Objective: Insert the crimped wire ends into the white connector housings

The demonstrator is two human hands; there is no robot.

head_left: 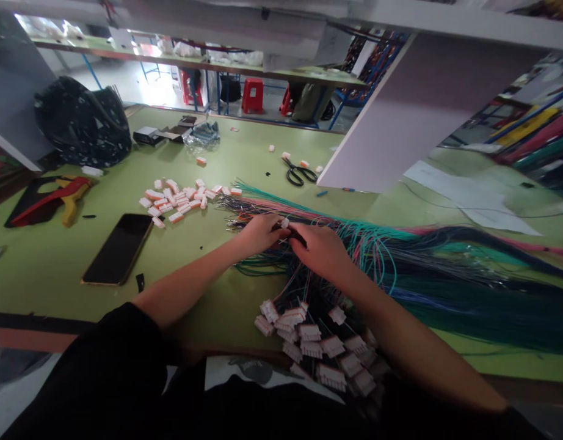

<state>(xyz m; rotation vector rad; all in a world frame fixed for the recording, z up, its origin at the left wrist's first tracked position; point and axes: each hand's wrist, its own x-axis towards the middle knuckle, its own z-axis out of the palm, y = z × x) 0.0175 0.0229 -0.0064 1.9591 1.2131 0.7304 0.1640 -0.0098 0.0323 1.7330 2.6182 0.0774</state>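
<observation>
While the fingers of the left hand (263, 233) are bent nearly closed on a small white connector (284, 223), the right hand (325, 247) meets it with its own fingers curled, tips just beside the connector; whether these grip a wire is too small to tell. Both hands are palm down and turned inward, and the bare forearms slant forward from the body, converging over the table (208, 269). Under and around the hands spreads a bundle of wires (423, 287), teal, pink and dark, running off to the right. Just left of the wire ends lies a heap of loose connectors (178, 198); nearer the body, wired connectors (310, 332) are piled by the table's edge. Farther out are a phone (118, 249) at left and black-handled scissors (300, 174) beyond the wires.
</observation>
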